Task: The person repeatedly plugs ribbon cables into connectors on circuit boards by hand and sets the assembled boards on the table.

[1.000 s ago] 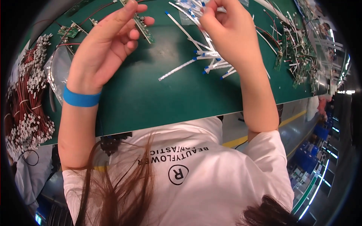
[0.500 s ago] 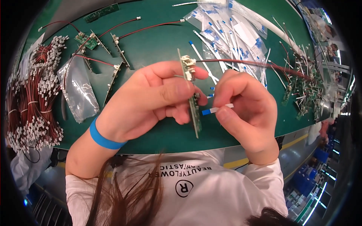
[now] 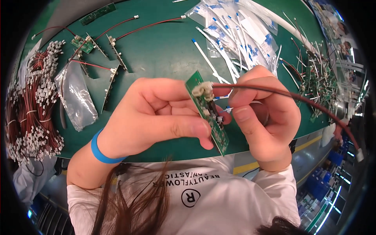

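My left hand (image 3: 164,113), with a blue band at the wrist, is closed on the edge of a green circuit board (image 3: 221,137), which it holds tilted above the table. From a white connector on the board a red and black cable (image 3: 274,91) runs right, past my right hand, to a loose white plug (image 3: 360,155). My right hand (image 3: 266,113) pinches a short white and blue flat ribbon cable (image 3: 228,110) right beside the board's component side. Fingers cover most of the ribbon, and I cannot tell whether its tip is in a socket.
Bundled red and black cables (image 3: 37,105) and a clear plastic bag (image 3: 78,98) lie at left. Several boards with cables (image 3: 117,53) stand behind them. White and blue ribbon cables (image 3: 235,31) lie on plastic bags at the back; a board pile (image 3: 319,78) is at right.
The circuit board has turned so its component side faces my right hand more. My right hand has brought the ribbon cable up to the board. The board's cable now hangs further down at right.
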`<state>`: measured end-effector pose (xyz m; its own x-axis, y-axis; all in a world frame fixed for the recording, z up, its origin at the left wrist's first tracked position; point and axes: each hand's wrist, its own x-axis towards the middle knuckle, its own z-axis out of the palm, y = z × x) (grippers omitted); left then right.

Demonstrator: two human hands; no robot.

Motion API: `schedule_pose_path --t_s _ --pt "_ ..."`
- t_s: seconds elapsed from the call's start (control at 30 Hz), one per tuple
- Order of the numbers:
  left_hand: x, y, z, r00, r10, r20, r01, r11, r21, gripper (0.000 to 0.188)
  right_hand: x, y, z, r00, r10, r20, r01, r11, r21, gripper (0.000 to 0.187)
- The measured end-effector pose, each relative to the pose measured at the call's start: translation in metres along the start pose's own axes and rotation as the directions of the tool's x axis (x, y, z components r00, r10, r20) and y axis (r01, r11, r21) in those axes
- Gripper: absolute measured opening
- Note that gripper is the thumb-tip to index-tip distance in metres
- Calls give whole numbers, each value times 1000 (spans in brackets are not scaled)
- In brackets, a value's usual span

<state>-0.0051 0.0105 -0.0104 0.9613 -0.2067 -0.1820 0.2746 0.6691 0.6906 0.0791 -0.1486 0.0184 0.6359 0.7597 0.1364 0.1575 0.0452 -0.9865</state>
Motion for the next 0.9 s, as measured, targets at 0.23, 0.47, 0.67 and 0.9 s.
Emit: schedule_pose_path --t_s 0.23,0.47,0.67,0.9 --pt "0 -2 7 991 112 -72 -101 985 138 35 -5 3 0 999 1 42 0 999 -34 12" --pt "0 -1 10 994 55 -99 -37 985 171 44 -9 3 1 999 50 -21 -52 995 -88 16" --pt "0 0 8 998 23 -64 -8 974 227 47 -11 0 5 989 126 -78 -126 992 4 21" --pt "0 -2 11 993 95 -68 -78 973 216 44 -11 3 7 990 78 -119 -80 997 -10 24"
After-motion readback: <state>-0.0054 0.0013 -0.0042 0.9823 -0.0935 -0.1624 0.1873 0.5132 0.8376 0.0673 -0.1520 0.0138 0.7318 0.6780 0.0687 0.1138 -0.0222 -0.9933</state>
